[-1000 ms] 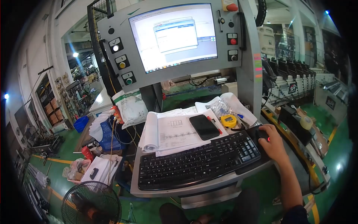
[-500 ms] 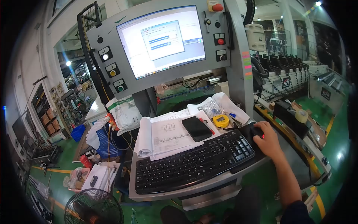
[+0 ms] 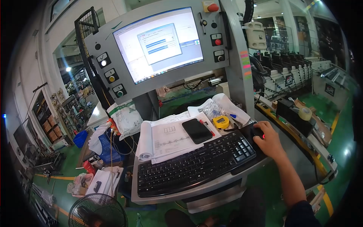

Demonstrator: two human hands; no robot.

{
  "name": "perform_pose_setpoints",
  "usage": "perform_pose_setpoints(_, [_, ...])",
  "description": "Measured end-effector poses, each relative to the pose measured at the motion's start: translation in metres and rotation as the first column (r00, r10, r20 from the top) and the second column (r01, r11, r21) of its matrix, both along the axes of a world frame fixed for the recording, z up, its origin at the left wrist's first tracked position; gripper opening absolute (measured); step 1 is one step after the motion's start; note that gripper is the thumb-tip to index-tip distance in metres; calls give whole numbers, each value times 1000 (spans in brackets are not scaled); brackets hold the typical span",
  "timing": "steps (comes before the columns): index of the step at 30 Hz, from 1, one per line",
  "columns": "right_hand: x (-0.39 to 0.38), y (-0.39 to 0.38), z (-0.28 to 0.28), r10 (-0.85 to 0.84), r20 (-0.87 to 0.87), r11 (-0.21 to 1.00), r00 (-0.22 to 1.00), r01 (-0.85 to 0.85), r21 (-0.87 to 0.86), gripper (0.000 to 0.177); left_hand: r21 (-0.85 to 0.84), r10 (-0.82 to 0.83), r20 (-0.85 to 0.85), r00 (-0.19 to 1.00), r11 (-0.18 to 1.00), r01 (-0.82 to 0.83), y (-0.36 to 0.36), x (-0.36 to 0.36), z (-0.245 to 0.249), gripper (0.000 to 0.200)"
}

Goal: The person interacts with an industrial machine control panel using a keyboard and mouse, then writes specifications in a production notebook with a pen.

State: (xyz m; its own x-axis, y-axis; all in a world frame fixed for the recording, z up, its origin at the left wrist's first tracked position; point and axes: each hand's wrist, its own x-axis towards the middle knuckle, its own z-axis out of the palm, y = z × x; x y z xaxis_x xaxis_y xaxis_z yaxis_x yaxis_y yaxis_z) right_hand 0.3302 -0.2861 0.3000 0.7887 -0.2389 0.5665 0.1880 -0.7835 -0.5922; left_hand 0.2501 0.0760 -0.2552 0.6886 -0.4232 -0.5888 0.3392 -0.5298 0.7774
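Observation:
My right hand (image 3: 269, 140) rests curled over a dark computer mouse (image 3: 257, 131) with a small red light, to the right of the keyboard. The black keyboard (image 3: 193, 166) lies along the front of the grey shelf. Behind it are printed drawing sheets (image 3: 166, 142), curled at the left edge, with a black smartphone (image 3: 197, 131) on top. A screen (image 3: 159, 45) above shows a dialog window with blue highlighted rows. At the bottom edge, what seems to be my left hand (image 3: 211, 221) is low near my lap, dark and partly cut off; its fingers cannot be made out.
A yellow tape measure (image 3: 221, 122), a red pen (image 3: 208, 128) and a clear plastic bag (image 3: 212, 108) lie behind the keyboard. A stuffed white bag (image 3: 126, 117) stands left. Push buttons flank the screen. A fan (image 3: 98, 212) is at lower left, a tape roll (image 3: 304, 113) at right.
The view has shifted slightly, so the screen sits a little lower and further left. My right hand stays on the mouse; the dialog window is still displayed.

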Motion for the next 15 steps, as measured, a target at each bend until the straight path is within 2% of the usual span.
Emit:
perform_pose_setpoints(2, [2,-1,-3,0,8,1000,1000,1,-7,44,-30,53,-49,997,998,-55,-2,6,-21,74])
perform_pose_setpoints(5, [3,-3,-5,-1,25,1000,1000,2,-31,44,132,-74,206,976,990,48,-5,0,-22,80])
perform_pose_setpoints(6, [2,-3,-5,4,24,1000,1000,-3,-14,44,127,-58,262,963,992,25,-6,1,-16,79])
perform_pose_setpoints(8, [0,-2,-3,12,17,1000,1000,-12,21,43,54,-74,240,968,997,62,-6,-1,8,71])
perform_pose_setpoints(10, [1,-2,-5,9,39,1000,999,-10,21,43,-66,-88,234,968,992,106,-21,-1,110,63])
perform_pose_setpoints(12, [4,-4,-7,5,60,1000,998,-6,12,42,-165,-80,405,911,973,159,-39,-6,204,56])
perform_pose_setpoints(13, [5,-5,-9,4,67,1000,998,-4,2,42,-219,-54,512,857,957,192,-47,-8,241,53])
perform_pose_setpoints(15, [5,-7,-11,20,103,1000,994,-17,-23,41,-75,-141,770,622,948,308,-60,-9,373,56])
